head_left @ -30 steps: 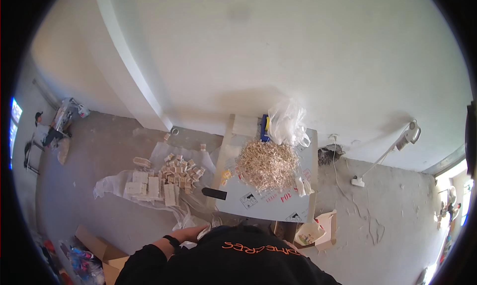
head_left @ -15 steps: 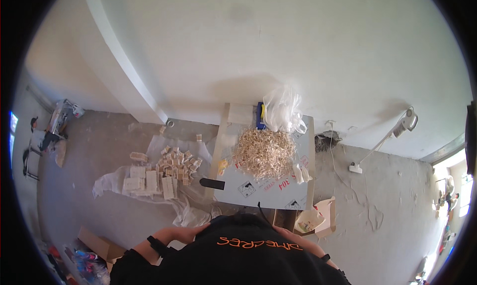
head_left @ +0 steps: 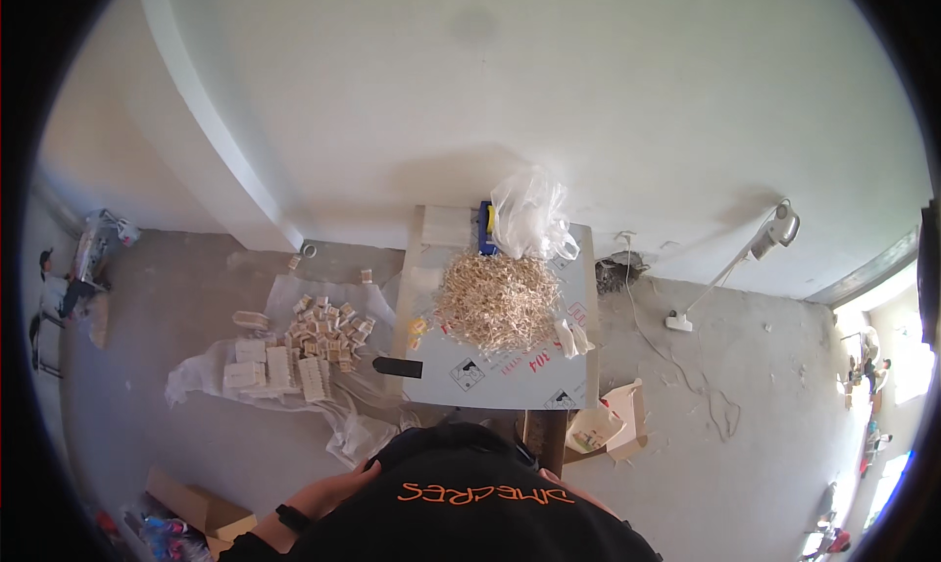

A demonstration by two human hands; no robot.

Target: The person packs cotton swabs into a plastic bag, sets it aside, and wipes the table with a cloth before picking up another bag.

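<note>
My left hand [head_left: 363,474] is low at the left side of my black shirt, its fingers hidden by the cloth. On the other side, only a little of my right hand [head_left: 551,478] shows past the shirt; its fingers are hidden too. Ahead of me stands a table [head_left: 441,390] with a grey, printed sheet top. A large heap of small, pale tan pieces [head_left: 500,302] covers its middle; they are too small to name. White gloves [head_left: 573,339] lie to the right of the heap, and a small yellow item [head_left: 418,327] to its left.
White plastic bags [head_left: 529,214] and a blue holder [head_left: 486,229] stand at the table's back. A black strip [head_left: 398,367] juts from its left edge. Bundled pieces [head_left: 328,327] lie on plastic film at left. An open carton [head_left: 627,420], cable [head_left: 711,390] and stick vacuum [head_left: 774,231] are at right.
The view has shifted, so the table and floor items sit further left in the picture. My forearms are less visible. Nothing on the table has visibly moved.
</note>
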